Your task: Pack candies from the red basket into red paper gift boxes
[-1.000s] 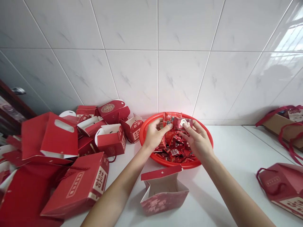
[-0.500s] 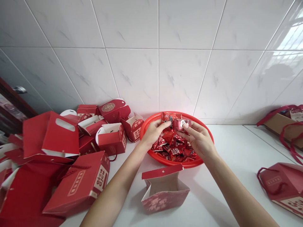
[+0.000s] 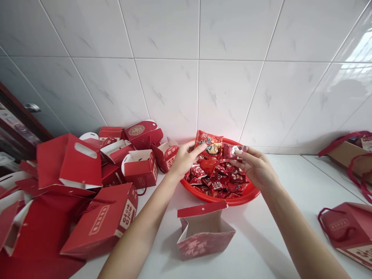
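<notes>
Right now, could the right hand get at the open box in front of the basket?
Probably yes: nothing visible covers the open box, and only the basket's rim lies between, though the right hand holds a dark-red packet.

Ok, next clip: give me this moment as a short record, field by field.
Left hand: holding a larger red packet
Right hand: holding a smaller dark-red packet
Below hands: red basket containing small wrapped packets
In front of basket: upright open box
Left side: piled red boxes
Right side: red box with cord handle
Surface: white counter
</notes>
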A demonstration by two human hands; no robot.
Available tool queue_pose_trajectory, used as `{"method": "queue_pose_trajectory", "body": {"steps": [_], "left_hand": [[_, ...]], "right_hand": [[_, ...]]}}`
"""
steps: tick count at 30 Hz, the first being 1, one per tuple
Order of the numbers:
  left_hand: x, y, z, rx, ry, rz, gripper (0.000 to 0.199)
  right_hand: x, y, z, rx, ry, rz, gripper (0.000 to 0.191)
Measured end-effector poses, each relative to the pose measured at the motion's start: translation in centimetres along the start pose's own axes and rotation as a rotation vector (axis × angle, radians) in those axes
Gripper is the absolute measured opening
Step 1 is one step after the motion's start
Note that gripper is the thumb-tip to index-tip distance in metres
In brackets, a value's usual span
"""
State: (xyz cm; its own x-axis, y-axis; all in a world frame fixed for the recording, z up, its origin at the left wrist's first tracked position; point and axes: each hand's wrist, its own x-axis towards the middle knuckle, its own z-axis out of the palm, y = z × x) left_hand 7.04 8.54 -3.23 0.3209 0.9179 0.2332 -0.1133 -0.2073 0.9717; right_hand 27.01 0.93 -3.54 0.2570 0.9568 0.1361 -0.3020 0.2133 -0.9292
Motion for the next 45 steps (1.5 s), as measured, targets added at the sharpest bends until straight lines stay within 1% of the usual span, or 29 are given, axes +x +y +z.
{"method": "queue_pose_trajectory", "body": {"steps": [2,4,8,14,17,23,26,30,36,39,41,43,45], "left_hand": [[-0.1,0.6,-0.5,-0.012,-0.012,-0.005,0.043],[-0.3,1.4,-1.0,0.000,-0.023,-0.018,0.043],[-0.9,2.7,-1.8,0.037,-0.017,-0.077,0.039],[-1.4,3.5,-1.6,-0.085,-0.053,-0.190,0.036],[-1.6,3.6,-1.3,-0.105,-0.060,-0.210,0.037],[-1.8,3.7,-1.4,-0.052,-0.129,-0.174,0.036],[-1.7,3.6,-1.5,-0.021,-0.125,-0.179,0.035],[-1.5,3.2,-1.4,-0.057,-0.122,-0.198,0.037],[-1.0,2.2,-1.6,-0.049,-0.107,-0.195,0.045],[-0.8,1.8,-1.8,-0.057,-0.087,-0.194,0.046],[-0.7,1.7,-1.7,-0.070,-0.078,-0.193,0.045],[-0.8,1.8,-1.5,-0.089,-0.080,-0.197,0.044],[-0.8,1.8,-1.1,-0.114,-0.092,-0.197,0.042]], "right_hand": [[-0.1,-0.6,-0.2,-0.012,-0.002,-0.005,0.030],[-0.2,-1.1,-0.2,-0.017,-0.034,-0.001,0.030],[-0.5,-1.4,0.0,-0.039,-0.086,0.019,0.032],[-0.8,-1.1,0.2,-0.064,-0.101,0.050,0.029],[-0.9,-1.0,0.3,-0.068,-0.091,0.066,0.029],[-1.0,-0.9,0.5,-0.059,-0.107,0.086,0.030],[-1.0,-0.6,0.5,-0.070,-0.090,0.111,0.032],[-0.9,-0.2,0.6,-0.086,-0.059,0.131,0.031],[-0.8,0.2,0.6,-0.094,-0.123,0.137,0.035],[-0.7,0.3,0.6,-0.084,-0.088,0.134,0.027],[-0.8,0.5,0.7,-0.061,-0.064,0.153,0.028],[-0.9,0.7,1.0,-0.043,-0.082,0.199,0.030],[-1.1,0.9,1.3,-0.039,-0.129,0.227,0.033]]}}
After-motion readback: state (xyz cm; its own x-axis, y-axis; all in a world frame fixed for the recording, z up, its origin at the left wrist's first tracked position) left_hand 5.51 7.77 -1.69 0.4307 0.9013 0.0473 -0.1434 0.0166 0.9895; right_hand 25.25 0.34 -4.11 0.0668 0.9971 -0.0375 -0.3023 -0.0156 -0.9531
